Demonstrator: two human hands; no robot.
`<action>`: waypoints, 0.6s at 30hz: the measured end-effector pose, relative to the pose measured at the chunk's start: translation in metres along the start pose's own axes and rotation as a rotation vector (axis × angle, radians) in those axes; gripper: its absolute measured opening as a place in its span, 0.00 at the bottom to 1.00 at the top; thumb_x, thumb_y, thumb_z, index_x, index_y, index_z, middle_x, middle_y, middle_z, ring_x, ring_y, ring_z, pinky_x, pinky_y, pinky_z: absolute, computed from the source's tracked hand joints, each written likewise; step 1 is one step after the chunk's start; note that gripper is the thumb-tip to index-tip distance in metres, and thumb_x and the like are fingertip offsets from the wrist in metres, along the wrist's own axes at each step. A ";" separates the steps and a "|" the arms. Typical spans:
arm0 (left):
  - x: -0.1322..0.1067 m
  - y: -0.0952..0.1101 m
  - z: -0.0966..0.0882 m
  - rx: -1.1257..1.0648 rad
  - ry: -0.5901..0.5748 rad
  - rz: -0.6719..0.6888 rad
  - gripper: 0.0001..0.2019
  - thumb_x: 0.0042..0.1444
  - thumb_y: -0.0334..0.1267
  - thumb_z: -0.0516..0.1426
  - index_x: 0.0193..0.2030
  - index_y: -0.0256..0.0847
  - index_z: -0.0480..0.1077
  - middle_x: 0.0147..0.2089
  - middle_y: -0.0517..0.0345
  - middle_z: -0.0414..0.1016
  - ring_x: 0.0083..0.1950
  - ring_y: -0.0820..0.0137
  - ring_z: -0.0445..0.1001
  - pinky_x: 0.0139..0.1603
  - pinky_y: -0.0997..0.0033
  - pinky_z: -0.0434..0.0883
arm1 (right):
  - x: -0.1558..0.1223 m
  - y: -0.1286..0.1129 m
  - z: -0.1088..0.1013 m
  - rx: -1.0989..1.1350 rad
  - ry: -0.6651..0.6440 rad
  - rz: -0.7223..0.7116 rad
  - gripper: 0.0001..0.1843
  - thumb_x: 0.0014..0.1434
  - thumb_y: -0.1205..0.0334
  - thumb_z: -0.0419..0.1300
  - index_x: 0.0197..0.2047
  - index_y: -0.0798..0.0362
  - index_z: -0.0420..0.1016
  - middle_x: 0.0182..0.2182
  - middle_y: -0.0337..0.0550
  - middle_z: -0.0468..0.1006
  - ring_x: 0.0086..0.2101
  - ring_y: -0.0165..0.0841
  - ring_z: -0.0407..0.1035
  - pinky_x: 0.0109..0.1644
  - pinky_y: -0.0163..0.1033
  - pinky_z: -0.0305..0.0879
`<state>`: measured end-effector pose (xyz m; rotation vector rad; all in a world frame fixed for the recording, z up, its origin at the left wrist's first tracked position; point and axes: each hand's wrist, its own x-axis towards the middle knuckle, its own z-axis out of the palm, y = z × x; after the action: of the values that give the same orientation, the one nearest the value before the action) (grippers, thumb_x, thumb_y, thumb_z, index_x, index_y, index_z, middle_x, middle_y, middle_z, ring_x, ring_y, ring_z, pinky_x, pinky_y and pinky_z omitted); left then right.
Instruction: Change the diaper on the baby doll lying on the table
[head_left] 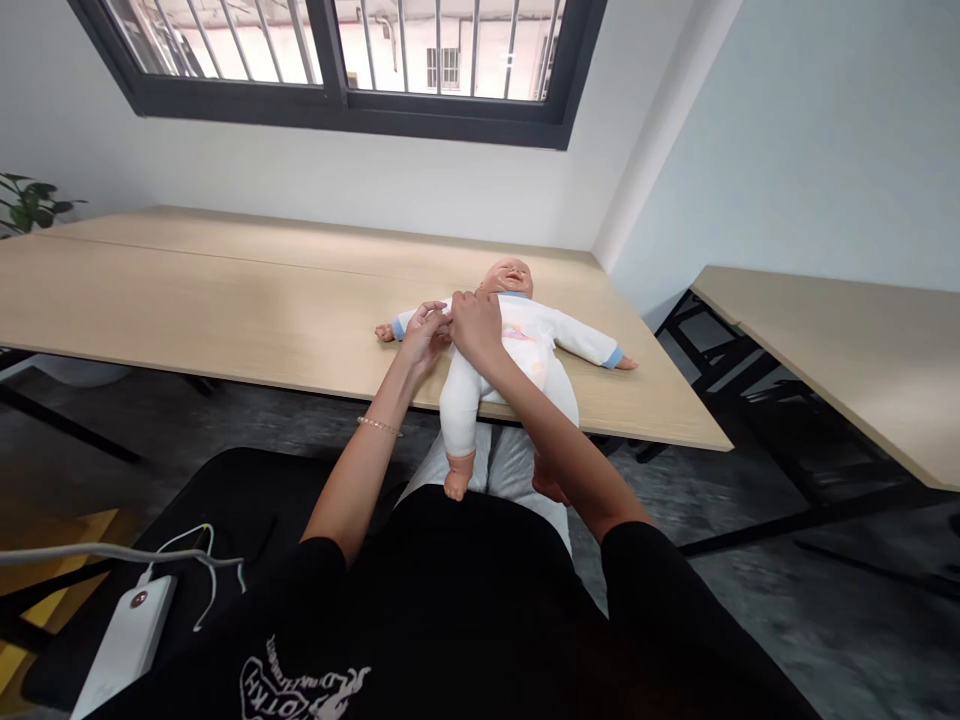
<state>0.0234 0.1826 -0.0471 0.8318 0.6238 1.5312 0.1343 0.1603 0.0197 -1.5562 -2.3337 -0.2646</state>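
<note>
A baby doll lies on its back at the table's front edge, arms spread and legs hanging over. It wears a white doll's shirt with blue cuffs and a faint print, and white pants. My right hand is closed at the shirt's left side, near the shoulder, its fingertips pinching the cloth. Close beside it, my left hand has its fingers bent together at the shirt's edge by the sleeve. The exact grip of both hands is partly hidden.
The doll rests on a light wooden table below a barred window. A second table stands to the right. On a black chair at lower left lie a white power bank and cables. A plant is at far left.
</note>
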 end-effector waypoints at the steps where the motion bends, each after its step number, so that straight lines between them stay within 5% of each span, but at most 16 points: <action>1: 0.001 -0.002 0.002 0.003 -0.004 0.025 0.15 0.48 0.28 0.66 0.39 0.41 0.66 0.27 0.69 0.70 0.26 0.80 0.68 0.29 0.80 0.63 | -0.002 0.000 -0.002 -0.012 0.005 -0.002 0.19 0.68 0.73 0.45 0.54 0.65 0.73 0.52 0.62 0.75 0.55 0.47 0.63 0.61 0.48 0.56; 6: 0.003 -0.010 0.008 0.021 -0.032 0.131 0.16 0.47 0.28 0.68 0.37 0.41 0.66 0.28 0.69 0.69 0.27 0.81 0.67 0.30 0.81 0.62 | -0.009 -0.003 -0.007 -0.043 0.057 0.048 0.19 0.70 0.73 0.44 0.53 0.62 0.74 0.57 0.62 0.70 0.57 0.47 0.62 0.59 0.47 0.58; 13: 0.001 -0.011 0.006 -0.033 0.001 0.164 0.15 0.51 0.27 0.66 0.39 0.43 0.65 0.29 0.68 0.68 0.28 0.80 0.68 0.31 0.82 0.63 | -0.008 -0.005 -0.002 0.036 -0.161 0.095 0.17 0.70 0.71 0.45 0.58 0.65 0.66 0.50 0.63 0.76 0.50 0.44 0.73 0.50 0.41 0.66; 18: 0.001 -0.009 0.007 0.027 -0.004 0.117 0.14 0.50 0.26 0.66 0.37 0.42 0.65 0.30 0.67 0.68 0.28 0.80 0.66 0.30 0.82 0.61 | -0.008 0.000 0.003 0.097 -0.184 0.081 0.16 0.69 0.68 0.50 0.57 0.65 0.65 0.50 0.64 0.77 0.49 0.47 0.73 0.50 0.42 0.67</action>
<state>0.0346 0.1842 -0.0501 0.9058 0.6028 1.6294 0.1367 0.1544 0.0137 -1.6858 -2.3720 0.0119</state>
